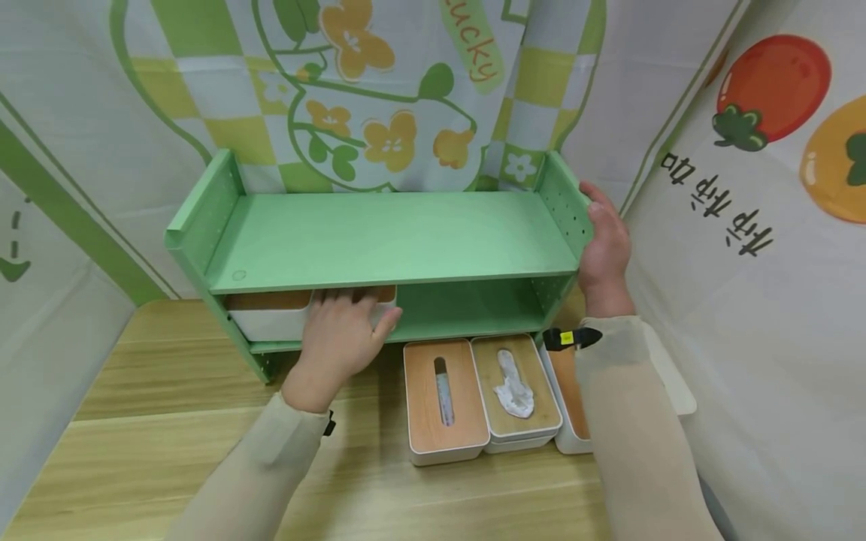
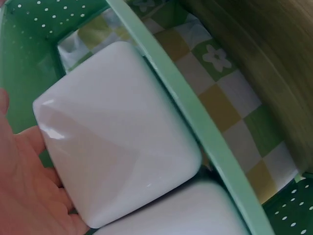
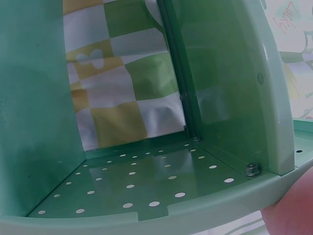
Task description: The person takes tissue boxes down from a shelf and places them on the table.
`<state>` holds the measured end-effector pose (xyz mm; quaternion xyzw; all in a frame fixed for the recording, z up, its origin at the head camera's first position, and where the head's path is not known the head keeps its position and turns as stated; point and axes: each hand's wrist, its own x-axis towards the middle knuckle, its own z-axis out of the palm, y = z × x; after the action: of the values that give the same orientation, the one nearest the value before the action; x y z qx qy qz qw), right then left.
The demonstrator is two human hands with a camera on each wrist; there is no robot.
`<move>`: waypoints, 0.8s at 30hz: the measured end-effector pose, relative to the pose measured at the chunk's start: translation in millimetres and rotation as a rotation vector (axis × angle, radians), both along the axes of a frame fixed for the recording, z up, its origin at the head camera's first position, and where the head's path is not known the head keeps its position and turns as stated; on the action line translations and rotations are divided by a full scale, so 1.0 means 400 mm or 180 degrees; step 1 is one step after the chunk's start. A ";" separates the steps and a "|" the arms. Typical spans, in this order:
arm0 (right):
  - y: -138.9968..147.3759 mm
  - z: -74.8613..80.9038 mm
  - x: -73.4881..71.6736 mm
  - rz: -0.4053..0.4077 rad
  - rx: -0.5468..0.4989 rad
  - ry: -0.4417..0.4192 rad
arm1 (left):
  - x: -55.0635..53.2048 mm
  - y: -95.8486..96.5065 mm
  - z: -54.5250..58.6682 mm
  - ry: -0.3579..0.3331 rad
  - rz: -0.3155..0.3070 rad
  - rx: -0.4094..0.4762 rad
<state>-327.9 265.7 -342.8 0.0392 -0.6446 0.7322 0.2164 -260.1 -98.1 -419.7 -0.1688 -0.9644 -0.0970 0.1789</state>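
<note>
In the head view my left hand (image 1: 338, 330) reaches under the green shelf board, its fingers lying over the wood-coloured lid of a white tissue box (image 1: 384, 294). The thumb sticks out to the right, off the box. In the left wrist view the fingers lie along one side of this white tissue box (image 2: 117, 132), with fingertips hidden; a second white tissue box (image 2: 181, 215) sits beside it. My right hand (image 1: 604, 252) rests against the outer side and edge of the right panel of the green shelf (image 1: 399, 233); some of its fingers are hidden behind the panel.
Tissue boxes stand on the wooden table before the shelf: one with a bare slot (image 1: 422, 398), one with white tissue poking out (image 1: 497, 421), and another partly under the right sleeve. Another tissue box (image 1: 267, 319) sits at left on the lower level. A patterned curtain hangs behind.
</note>
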 end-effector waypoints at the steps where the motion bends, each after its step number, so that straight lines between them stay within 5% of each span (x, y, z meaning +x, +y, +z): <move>1: 0.000 -0.001 0.000 -0.0014 0.0026 0.0009 | -0.002 0.000 0.000 0.0053 -0.0011 0.0015; 6: 0.002 -0.003 -0.002 0.0005 0.0001 0.0031 | -0.007 0.001 -0.004 0.0163 -0.0017 0.0032; 17: 0.005 -0.007 -0.007 0.0018 -0.0002 0.0030 | 0.035 0.016 0.012 -0.0419 0.0139 -0.0059; 24: 0.005 -0.010 -0.007 0.0019 -0.0002 0.0073 | 0.020 0.017 0.023 -0.0400 0.0072 -0.0106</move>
<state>-330.5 267.6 -346.7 0.0494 -0.6417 0.7326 0.2215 -252.2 -91.2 -410.3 -0.1544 -0.9771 -0.0893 0.1163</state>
